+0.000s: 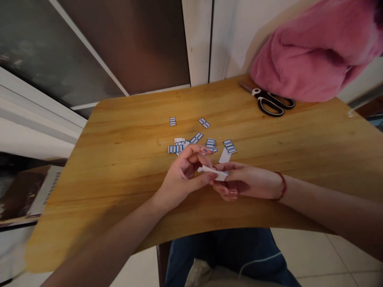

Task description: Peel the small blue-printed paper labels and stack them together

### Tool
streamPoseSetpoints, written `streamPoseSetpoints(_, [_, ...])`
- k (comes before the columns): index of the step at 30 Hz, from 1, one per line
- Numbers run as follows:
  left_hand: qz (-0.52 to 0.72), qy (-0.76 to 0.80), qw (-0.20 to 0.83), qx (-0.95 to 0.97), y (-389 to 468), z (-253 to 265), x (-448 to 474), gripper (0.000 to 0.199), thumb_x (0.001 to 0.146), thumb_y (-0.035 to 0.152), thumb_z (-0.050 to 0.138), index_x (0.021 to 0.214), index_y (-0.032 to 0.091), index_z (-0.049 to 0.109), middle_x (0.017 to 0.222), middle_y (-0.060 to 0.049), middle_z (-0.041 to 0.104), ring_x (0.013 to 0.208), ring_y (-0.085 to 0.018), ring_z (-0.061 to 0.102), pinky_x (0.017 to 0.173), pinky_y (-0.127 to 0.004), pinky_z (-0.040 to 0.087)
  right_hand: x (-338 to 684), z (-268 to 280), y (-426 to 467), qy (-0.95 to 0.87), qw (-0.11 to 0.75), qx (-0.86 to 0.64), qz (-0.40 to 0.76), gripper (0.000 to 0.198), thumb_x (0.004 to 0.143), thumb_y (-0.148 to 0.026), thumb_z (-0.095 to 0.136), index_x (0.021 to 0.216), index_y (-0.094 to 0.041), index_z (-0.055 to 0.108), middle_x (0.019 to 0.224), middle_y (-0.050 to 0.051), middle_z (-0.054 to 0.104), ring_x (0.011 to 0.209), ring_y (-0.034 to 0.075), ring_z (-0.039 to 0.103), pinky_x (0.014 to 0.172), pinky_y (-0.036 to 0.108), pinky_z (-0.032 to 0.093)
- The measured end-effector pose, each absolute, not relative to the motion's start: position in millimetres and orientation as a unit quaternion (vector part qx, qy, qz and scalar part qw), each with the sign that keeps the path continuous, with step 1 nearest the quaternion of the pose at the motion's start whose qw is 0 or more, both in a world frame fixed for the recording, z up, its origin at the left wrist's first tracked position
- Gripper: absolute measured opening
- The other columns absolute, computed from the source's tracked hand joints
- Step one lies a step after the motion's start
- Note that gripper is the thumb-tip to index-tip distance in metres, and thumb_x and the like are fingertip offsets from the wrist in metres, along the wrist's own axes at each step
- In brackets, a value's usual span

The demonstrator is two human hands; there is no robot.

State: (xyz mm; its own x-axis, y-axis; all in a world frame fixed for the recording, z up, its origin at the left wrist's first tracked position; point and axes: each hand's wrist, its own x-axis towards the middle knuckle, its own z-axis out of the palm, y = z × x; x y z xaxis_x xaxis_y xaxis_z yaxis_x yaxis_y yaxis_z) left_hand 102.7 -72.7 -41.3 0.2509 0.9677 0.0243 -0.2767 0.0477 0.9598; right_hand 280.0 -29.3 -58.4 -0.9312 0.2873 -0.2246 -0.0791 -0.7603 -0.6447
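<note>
Between my two hands is a small white piece of paper (pixel 220 175), its plain side facing me. My left hand (pixel 191 171) pinches its left part between thumb and fingers, the other fingers curled above. My right hand (pixel 242 181), with a red cord at the wrist, grips its right end with the thumb on top. Just beyond my fingers lies a loose pile of small blue-bordered label pieces (pixel 177 148), partly hidden by my left hand. Another label stack (pixel 210 144) lies right of it, and a blue-bordered piece (pixel 229 146) overlaps a plain white slip (pixel 225 155).
Two label pieces lie farther back, one small strip (pixel 172 121) and one tilted piece (pixel 204 122). Black-handled scissors (pixel 271 103) rest at the back right of the wooden table (pixel 134 159), beside a pink plush item (pixel 305 56). A box (pixel 44 187) stands beyond the left edge.
</note>
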Motion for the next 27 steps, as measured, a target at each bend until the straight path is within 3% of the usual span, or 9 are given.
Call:
streamPoseSetpoints(6, [0.542,0.401,0.636,0.376,-71,-42,102,0.028,0.073,0.012,0.069,0.090,0.021,0.049,0.071,0.006,0.051,0.071,-0.007,0.051,0.070,-0.017,0.040,278,-54,-36,-0.553,0.264,-0.272,0.742,0.026,0.093,-0.038,0.041,0.085,-0.016,0.050,0.067,-0.001,0.053,0.043,0.004,0.035,0.040,0.020,0.028])
streamPoseSetpoints(9, [0.543,0.404,0.656,0.333,-72,-45,105,0.028,0.073,0.011,0.069,0.091,0.020,0.049,0.073,0.005,0.051,0.073,-0.008,0.052,0.071,-0.018,0.041,276,-52,-44,-0.630,0.308,-0.285,0.654,0.023,0.093,-0.039,0.043,0.090,-0.017,0.049,0.067,-0.003,0.047,0.047,0.005,0.036,0.042,0.020,0.028])
streamPoseSetpoints(12, [0.543,0.406,0.668,0.306,-75,-46,112,0.028,0.073,0.011,0.068,0.091,0.020,0.049,0.071,0.005,0.049,0.073,-0.009,0.052,0.071,-0.020,0.043,273,-51,-49,-0.671,0.328,-0.308,0.589,0.022,0.092,-0.034,0.046,0.080,-0.016,0.047,0.066,-0.003,0.045,0.050,0.005,0.036,0.046,0.020,0.028])
streamPoseSetpoints(24, [0.484,0.439,0.633,0.414,-83,-48,122,0.028,0.076,0.017,0.069,0.092,0.020,0.046,0.071,0.005,0.051,0.067,-0.008,0.050,0.066,-0.019,0.042,272,-56,-44,-0.645,0.346,-0.308,0.607,0.027,0.092,-0.029,0.042,0.068,-0.016,0.043,0.061,-0.004,0.035,0.051,0.006,0.030,0.050,0.021,0.026])
streamPoseSetpoints(27, [0.486,0.446,0.599,0.454,-83,-47,121,0.023,0.078,0.019,0.066,0.091,0.020,0.047,0.082,0.002,0.053,0.077,-0.009,0.053,0.071,-0.020,0.045,272,-55,-41,-0.663,0.346,-0.310,0.588,0.030,0.090,-0.026,0.042,0.062,-0.017,0.037,0.060,-0.004,0.032,0.053,0.006,0.028,0.049,0.021,0.025])
